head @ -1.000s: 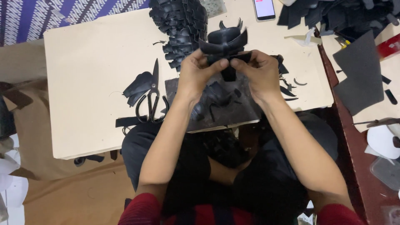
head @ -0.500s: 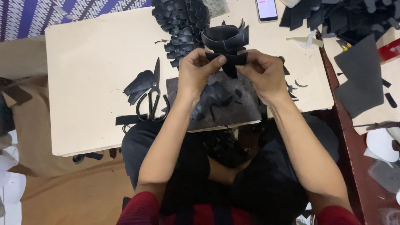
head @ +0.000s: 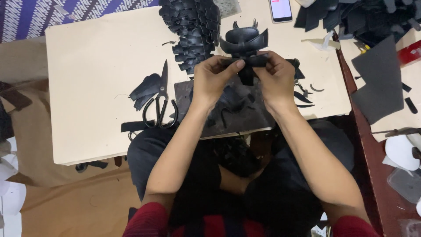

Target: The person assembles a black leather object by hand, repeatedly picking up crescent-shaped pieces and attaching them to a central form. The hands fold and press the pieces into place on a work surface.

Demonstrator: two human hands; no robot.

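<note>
We've got both hands up over the far-middle of the pale board (head: 87,79), working 1 black leather piece (head: 244,44) w/ curved strips & small points on top. Our left hand (head: 213,81) has thumb & fingers pinched shut on the piece's lower left band; our right hand (head: 275,81) pinches the lower right the same way, thumb on top. The 2 hands sit just beside each other, thumbs nearly touching at the centre. The piece is held off the board, upright, a narrow tab hanging down btwn the hands.

Under the hands lies a dark grey mat (head: 228,116), its near edge at the board's edge, w/ small black offcuts on it. Left of the mat: black scissors (head: 161,103), blades pointing away from us, and beside them a few flat black leather shapes (head: 144,90). Behind the left hand a long stack of overlapped black strips (head: 190,33) runs to the far edge. A phone (head: 280,9) w/ lit screen lies beyond the piece, far side. Thin curved scraps (head: 307,94) lie right of the right hand. On the next table to the right, a large dark sheet (head: 379,79) & a heap of black cut pieces (head: 351,17). White bits at far right; can't tell what they are.
</note>
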